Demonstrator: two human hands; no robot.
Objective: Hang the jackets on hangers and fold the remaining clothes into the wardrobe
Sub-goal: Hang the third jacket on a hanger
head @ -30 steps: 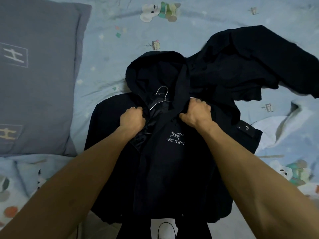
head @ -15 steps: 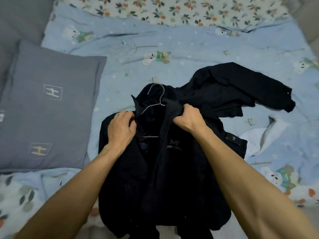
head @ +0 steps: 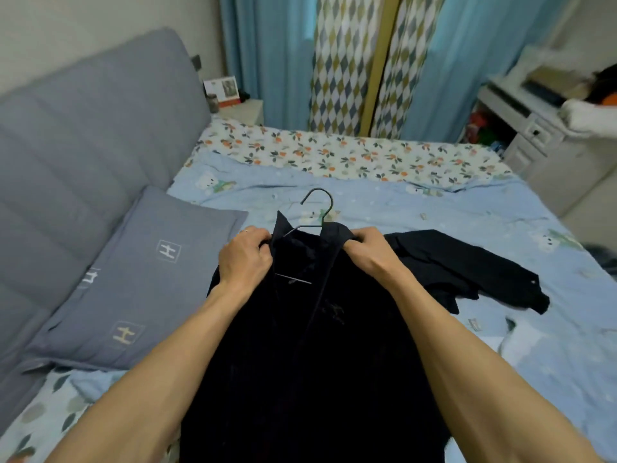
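We've got the black hooded jacket point(head: 310, 345) up off the light-blue bear-print bedsheet point(head: 434, 208), near centre, w/ the thin grey wire hanger point(head: 317, 208) inside the collar and its hook poking out the far side. Left hand point(head: 245, 259) and right hand point(head: 369, 248) each pinch a collar edge, fingers curled tight round the fabric. To do this well, we keep both shoulders seated evenly on the wire, then take the hook w/ one hand before letting go. Another black garment point(head: 467, 265) lies to the right, prob. next.
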